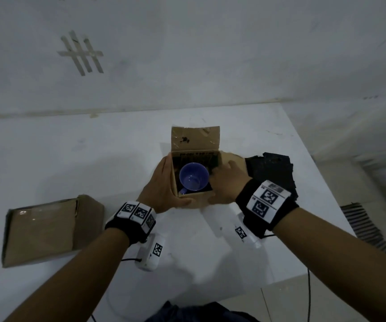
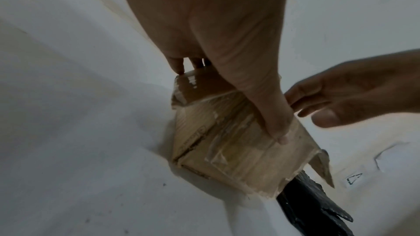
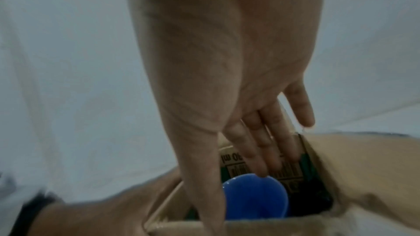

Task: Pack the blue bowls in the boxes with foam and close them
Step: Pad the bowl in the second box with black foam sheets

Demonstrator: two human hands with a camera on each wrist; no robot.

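White table [image 1: 234, 240] under a scuffed white wall, and from the head view you've got the open box [image 1: 194, 196] dead centre with the blue bowl [image 1: 194, 176] sitting down inside it on dark foam. Your left hand [image 1: 164, 187] wraps the box's left wall, thumb along the near edge. Your right hand [image 1: 228, 182] lies over the right rim. A closed box [image 1: 45, 228] waits at left, and a foam stack [image 1: 272, 170] sits just beyond your right hand.

Left wrist view: left hand [image 2: 227, 51] clamped on the taped cardboard, thumb [image 2: 276, 126] pressed flat on the side. Right hand [image 2: 354, 89] comes in loose-fingered, gripping nothing here.

Right wrist view: right hand [image 3: 227, 78] has straight fingers [image 3: 256, 150] reaching into the box, tips at the bowl's rim, holding nothing. Seat the bowl level, I'd say, and keep that left grip firm before adding foam and folding flaps. Print on the inner wall reads something like "30 ml", upside down; the rest is too blurred.
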